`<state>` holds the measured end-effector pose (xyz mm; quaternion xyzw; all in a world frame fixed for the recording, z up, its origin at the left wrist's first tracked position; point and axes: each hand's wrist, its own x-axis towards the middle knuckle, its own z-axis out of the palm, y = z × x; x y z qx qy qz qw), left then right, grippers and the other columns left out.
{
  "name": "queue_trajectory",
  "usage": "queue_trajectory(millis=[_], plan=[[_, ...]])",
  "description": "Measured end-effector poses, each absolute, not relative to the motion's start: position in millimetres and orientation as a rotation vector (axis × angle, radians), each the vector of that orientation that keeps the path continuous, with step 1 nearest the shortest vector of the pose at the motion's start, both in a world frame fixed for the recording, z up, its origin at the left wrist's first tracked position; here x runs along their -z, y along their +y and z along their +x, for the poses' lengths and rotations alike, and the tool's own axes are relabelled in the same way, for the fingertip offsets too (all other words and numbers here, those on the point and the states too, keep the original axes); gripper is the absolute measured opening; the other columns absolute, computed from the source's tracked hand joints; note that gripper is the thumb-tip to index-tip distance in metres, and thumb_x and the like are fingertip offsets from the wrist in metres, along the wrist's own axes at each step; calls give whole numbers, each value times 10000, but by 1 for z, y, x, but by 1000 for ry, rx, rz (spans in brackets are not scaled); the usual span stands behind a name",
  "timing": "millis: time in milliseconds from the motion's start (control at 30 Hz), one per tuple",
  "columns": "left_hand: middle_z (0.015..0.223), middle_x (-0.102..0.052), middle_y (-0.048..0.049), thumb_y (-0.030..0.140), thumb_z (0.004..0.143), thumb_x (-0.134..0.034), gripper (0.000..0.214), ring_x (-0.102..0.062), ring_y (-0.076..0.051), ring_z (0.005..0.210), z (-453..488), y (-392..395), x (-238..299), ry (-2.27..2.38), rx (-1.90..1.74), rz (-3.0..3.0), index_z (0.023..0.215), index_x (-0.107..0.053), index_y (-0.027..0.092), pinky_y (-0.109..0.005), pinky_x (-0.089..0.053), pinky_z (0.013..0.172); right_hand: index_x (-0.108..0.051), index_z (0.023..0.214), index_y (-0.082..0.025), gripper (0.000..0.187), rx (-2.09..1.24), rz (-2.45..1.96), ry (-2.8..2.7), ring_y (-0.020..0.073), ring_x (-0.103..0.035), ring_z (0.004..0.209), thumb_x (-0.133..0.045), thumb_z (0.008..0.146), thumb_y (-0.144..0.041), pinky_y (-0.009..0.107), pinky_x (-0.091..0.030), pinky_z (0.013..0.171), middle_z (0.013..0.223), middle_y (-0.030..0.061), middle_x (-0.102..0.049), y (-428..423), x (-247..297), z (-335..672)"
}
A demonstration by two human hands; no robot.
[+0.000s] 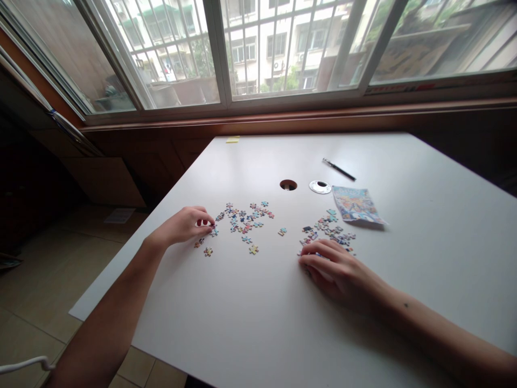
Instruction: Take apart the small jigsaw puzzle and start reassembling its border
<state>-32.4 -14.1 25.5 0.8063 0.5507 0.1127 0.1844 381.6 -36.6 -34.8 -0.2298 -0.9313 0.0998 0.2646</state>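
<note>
A white worktop (424,215) is seen beneath both hands. The left hand (188,225) is set with its grip pinched almost closed at a single piece (213,232); whether that piece is held cannot be told. The right hand (335,269) is laid flat, its grip spread open and empty. A printed leaflet (356,205) and a pen (338,169) lie beyond the right grip. Scattered pieces (242,218) are spread just right of the left grip, and a second cluster (329,229) is met at the right grip's far edge.

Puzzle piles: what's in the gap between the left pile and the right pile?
In the head view, one lone puzzle piece lies between the left pile and the right pile. The rest of that gap is bare white table.
</note>
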Motion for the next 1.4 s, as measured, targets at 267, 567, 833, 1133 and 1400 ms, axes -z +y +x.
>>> queue_trajectory(millis=[267,567,833,1133,1400], plan=[[991,-670,-46,361,900,-576,224,-633,-176,817,-39,-10,-20,1601,-347,2356,900,-753,224,-278,-489,750,-606,1115,-201,228,-263,-611,-2513,225,-589,995,-503,931,-113,393,-504,852,1068,116,-629,-37,34,381],[845,-650,-35,215,914,-600,128,-591,-160,809,44,-42,-8,886,-562,2798,856,-713,225,-310,-476,801,-617,1123,-214,246,-161,-575,-2533,236,-602,994,-547,902,-131,418,-472,863,1056,100,-652,-34,35,383],[939,-702,-51,183,935,-585,148,-625,-169,871,72,-57,-9,682,-536,2821,1035,-684,228,-326,-488,822,-555,1301,-191,430,-263,-320,-2717,253,-558,1206,-519,875,-148,431,-420,1011,1232,112,-666,-49,9,373],[1036,-664,-54,92,867,-564,327,-568,-220,1036,44,-42,-11,995,-482,2786,1080,-717,288,-393,-478,939,-519,1375,-192,497,-204,-446,-2702,266,-560,1194,-509,880,-156,458,-424,1016,1242,114,-659,-51,14,373],[1059,-727,-14,-29,732,-497,347,-595,-221,1083,31,-40,-16,990,-458,2686,872,-684,227,-406,-439,999,-624,1125,-220,263,-68,-687,-2544,262,-578,1089,-544,889,-134,422,-430,905,1072,86,-676,-38,30,380]])
